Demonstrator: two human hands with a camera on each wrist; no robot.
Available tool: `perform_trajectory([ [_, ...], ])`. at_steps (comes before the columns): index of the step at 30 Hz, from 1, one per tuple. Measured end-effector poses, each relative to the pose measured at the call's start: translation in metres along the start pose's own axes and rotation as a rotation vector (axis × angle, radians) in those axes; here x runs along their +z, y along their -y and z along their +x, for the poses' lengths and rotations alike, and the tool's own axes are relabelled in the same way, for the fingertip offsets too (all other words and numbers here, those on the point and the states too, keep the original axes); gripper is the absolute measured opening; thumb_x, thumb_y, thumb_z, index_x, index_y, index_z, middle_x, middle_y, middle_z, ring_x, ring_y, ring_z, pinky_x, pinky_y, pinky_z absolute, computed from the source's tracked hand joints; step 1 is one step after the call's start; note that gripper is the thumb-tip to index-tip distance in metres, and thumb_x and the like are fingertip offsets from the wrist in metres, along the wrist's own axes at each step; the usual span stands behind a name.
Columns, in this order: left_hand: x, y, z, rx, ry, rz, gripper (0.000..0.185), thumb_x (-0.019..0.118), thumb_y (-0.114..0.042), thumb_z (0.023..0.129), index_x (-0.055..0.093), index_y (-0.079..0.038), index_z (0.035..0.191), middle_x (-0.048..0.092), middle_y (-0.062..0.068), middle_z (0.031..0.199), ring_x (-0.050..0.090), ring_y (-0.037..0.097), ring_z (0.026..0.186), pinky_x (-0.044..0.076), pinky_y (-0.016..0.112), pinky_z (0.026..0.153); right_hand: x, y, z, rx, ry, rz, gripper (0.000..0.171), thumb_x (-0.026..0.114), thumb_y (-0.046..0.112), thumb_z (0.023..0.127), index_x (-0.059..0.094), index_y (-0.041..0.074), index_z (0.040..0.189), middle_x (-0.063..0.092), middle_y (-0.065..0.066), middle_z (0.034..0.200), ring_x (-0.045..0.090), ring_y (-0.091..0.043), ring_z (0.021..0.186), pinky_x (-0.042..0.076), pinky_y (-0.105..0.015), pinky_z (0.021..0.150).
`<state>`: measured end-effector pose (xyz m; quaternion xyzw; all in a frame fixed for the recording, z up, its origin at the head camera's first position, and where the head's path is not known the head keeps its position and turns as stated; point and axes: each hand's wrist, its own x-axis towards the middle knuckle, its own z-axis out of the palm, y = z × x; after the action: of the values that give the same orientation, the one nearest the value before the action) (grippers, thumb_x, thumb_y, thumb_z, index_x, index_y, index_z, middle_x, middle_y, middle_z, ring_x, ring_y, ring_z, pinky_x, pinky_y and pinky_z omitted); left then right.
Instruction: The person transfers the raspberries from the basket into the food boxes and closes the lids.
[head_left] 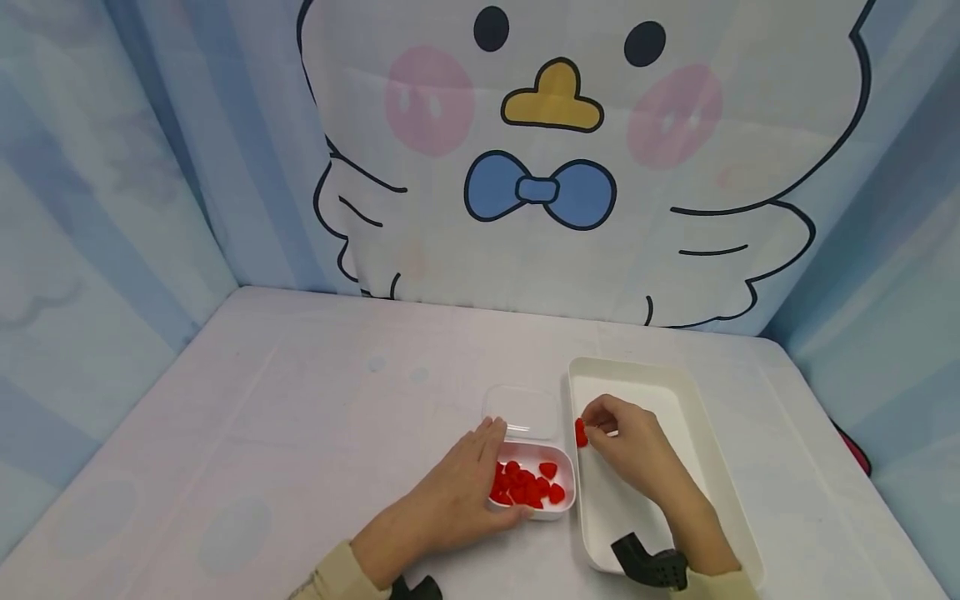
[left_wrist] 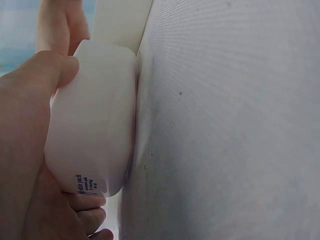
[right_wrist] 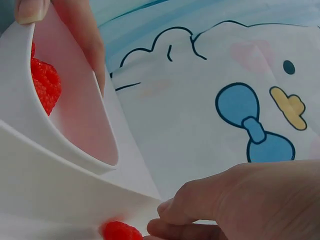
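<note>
My left hand (head_left: 465, 492) grips a small white plastic box (head_left: 572, 479), its thumb on the near side and fingers along the left and far sides. Inside the box lie several red raspberries (head_left: 525, 487). In the left wrist view the outside of the box (left_wrist: 95, 120) shows small dark print, with the left thumb on its wall. My right hand (head_left: 633, 442) reaches over the left edge of a white tray (head_left: 705, 467). Its bent fingertips are right at a red raspberry (right_wrist: 122, 231) beside the tray's wall; I cannot tell whether they pinch it.
A clear plastic lid (head_left: 521, 408) lies behind the box, close to the tray's left side. The pale tablecloth (head_left: 262, 433) stretches left of the box. A curtain with a cartoon bird (head_left: 540, 267) hangs behind the table, and blue curtains (head_left: 885, 292) close in both sides.
</note>
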<state>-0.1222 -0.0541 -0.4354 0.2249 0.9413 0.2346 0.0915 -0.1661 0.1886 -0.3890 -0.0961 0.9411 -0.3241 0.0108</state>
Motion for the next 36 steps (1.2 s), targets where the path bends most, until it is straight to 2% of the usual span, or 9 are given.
perform_trajectory([
  [9, 0.002, 0.000, 0.001, 0.009, -0.010, 0.009, 0.099, 0.060, -0.064, 0.086, 0.020, -0.008, 0.156, 0.029, 0.006, 0.162, 0.022, 0.024, 0.153, 0.026, 0.044, 0.123, 0.007, 0.000, 0.000, -0.032, 0.022, -0.017, 0.011, 0.063, 0.000, 0.087, 0.066, 0.010, 0.090, 0.071, 0.001, 0.085, 0.066, -0.014, 0.083, 0.055, -0.029, 0.074],
  [14, 0.002, 0.000, 0.000, 0.018, -0.009, 0.015, 0.098, 0.060, -0.063, 0.086, 0.020, -0.006, 0.156, 0.030, 0.007, 0.162, 0.022, 0.025, 0.153, 0.026, 0.044, 0.123, 0.011, -0.002, 0.000, -0.012, 0.050, -0.036, 0.009, 0.064, 0.001, 0.087, 0.066, 0.008, 0.092, 0.069, 0.000, 0.083, 0.061, -0.012, 0.078, 0.054, -0.026, 0.073],
  [19, 0.001, 0.000, 0.000, 0.010, -0.001, 0.010, 0.099, 0.061, -0.063, 0.085, 0.020, -0.008, 0.157, 0.029, 0.006, 0.162, 0.022, 0.024, 0.153, 0.026, 0.044, 0.123, 0.013, -0.003, -0.001, -0.031, 0.057, -0.048, 0.010, 0.064, -0.001, 0.084, 0.066, 0.007, 0.090, 0.067, -0.002, 0.080, 0.059, -0.011, 0.075, 0.054, -0.025, 0.071],
  [26, -0.001, 0.000, 0.001, -0.007, 0.010, -0.002, 0.101, 0.063, -0.063, 0.083, 0.019, -0.010, 0.157, 0.028, 0.005, 0.163, 0.021, 0.024, 0.153, 0.026, 0.045, 0.123, 0.013, -0.002, 0.000, 0.016, 0.113, -0.064, 0.009, 0.066, -0.001, 0.081, 0.064, 0.007, 0.084, 0.061, 0.000, 0.076, 0.054, -0.014, 0.073, 0.049, -0.024, 0.066],
  [36, -0.002, 0.000, 0.001, -0.006, 0.013, -0.020, 0.102, 0.065, -0.062, 0.083, 0.020, -0.010, 0.157, 0.029, 0.005, 0.162, 0.022, 0.025, 0.153, 0.027, 0.046, 0.122, 0.013, -0.002, -0.001, 0.001, 0.111, -0.066, 0.012, 0.067, -0.002, 0.080, 0.062, 0.008, 0.082, 0.060, 0.001, 0.075, 0.052, -0.013, 0.071, 0.046, -0.023, 0.062],
])
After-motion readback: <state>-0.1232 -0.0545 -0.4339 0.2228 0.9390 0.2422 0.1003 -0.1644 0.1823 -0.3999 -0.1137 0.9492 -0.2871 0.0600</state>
